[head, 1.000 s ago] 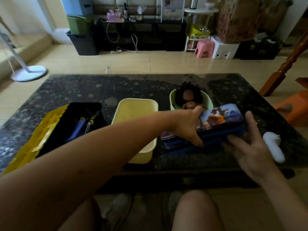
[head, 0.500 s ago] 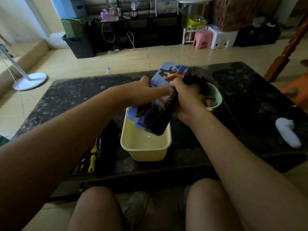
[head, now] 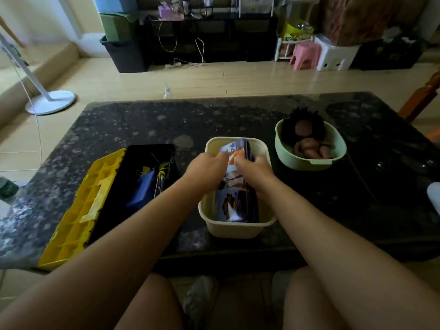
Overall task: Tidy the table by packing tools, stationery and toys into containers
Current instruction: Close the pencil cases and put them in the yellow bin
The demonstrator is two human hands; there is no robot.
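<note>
Since half a second ago the case [head: 234, 198] is no longer being held tilted above the tub [head: 238, 231]; it is now lying lengthwise inside it, its near end down at the bottom and its far end riding up toward the far rim.

Both sets of fingers are curling round that raised far end: the left fingers [head: 220, 158] are closing on its left edge, the right fingers [head: 241, 163] on its right, with the tips partly hidden behind the case. So the left hand [head: 204, 173] and right hand [head: 256, 173] are both gripping it, wrists hanging over the tub's middle.

Judging by its flat printed lid and straight sides, the case is looking stiff, light and rather glossy, so it is probably wanting a grip across its long edges, not on the slick lid. It is likely carrying loose stationery, so easing it down seems wiser than dropping it.

Left of the tub, an open toolbox [head: 145, 163] is holding tools. To the right, a green bowl [head: 307, 164] is holding a doll [head: 303, 133]. All three are sitting on the dark table [head: 142, 125].
</note>
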